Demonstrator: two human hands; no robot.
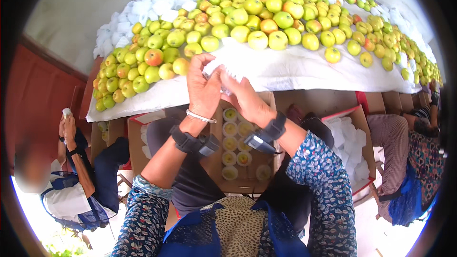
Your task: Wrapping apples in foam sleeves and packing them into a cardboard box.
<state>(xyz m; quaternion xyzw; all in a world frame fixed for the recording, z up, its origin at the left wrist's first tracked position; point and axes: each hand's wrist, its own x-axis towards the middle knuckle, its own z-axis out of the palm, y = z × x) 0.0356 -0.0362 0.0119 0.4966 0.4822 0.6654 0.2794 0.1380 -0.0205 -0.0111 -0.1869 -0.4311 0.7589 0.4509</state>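
My left hand and my right hand meet over the front edge of a white-covered table. Between their fingers is a white foam net sleeve, partly hidden and washed out by glare; whether an apple is inside cannot be told. A large heap of yellow-green apples, some blushed red, lies just beyond my hands. Below them, between my knees, is an open cardboard box. Rows of apples in foam sleeves sit inside it, partly covered by my forearms.
Loose foam sleeves are piled behind the apples. A carton of white foam sleeves stands by my right leg; another carton is at my left. A person sits at left holding a white object; another sits at right.
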